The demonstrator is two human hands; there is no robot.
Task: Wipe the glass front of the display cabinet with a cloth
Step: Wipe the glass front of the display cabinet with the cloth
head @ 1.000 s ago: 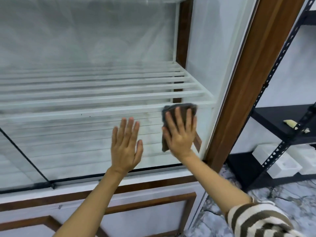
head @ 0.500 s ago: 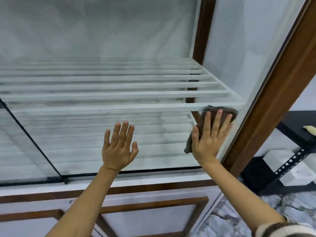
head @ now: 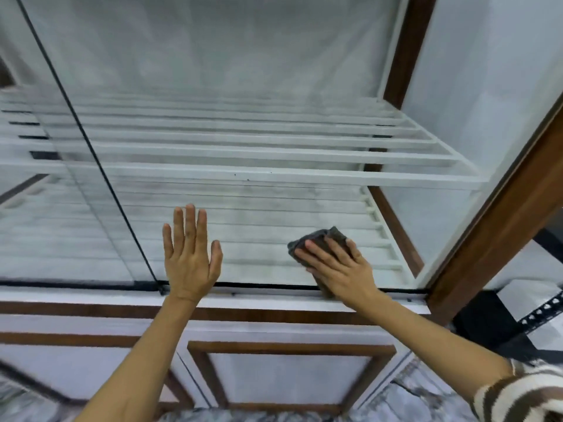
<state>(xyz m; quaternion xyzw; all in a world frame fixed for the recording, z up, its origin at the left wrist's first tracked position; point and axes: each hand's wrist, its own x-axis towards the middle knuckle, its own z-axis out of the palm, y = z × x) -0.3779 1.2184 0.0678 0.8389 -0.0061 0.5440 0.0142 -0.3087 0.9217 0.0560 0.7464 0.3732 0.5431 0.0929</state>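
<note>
The cabinet's glass front fills the view, with white slatted shelves behind it. My right hand presses a folded dark grey-brown cloth flat against the lower right part of the pane, just above the black bottom seal. Most of the cloth is under my palm and fingers. My left hand lies flat on the glass to the left of it, fingers spread, holding nothing.
A black seam divides this pane from the pane on the left. A brown wooden post frames the right edge. Below the glass runs a white ledge over wood-trimmed panels. A black metal rack stands at the far right.
My right hand has slid the cloth down and to the left, from the shelf edge near the right frame to the bottom of the pane. The left hand stays flat on the glass.
</note>
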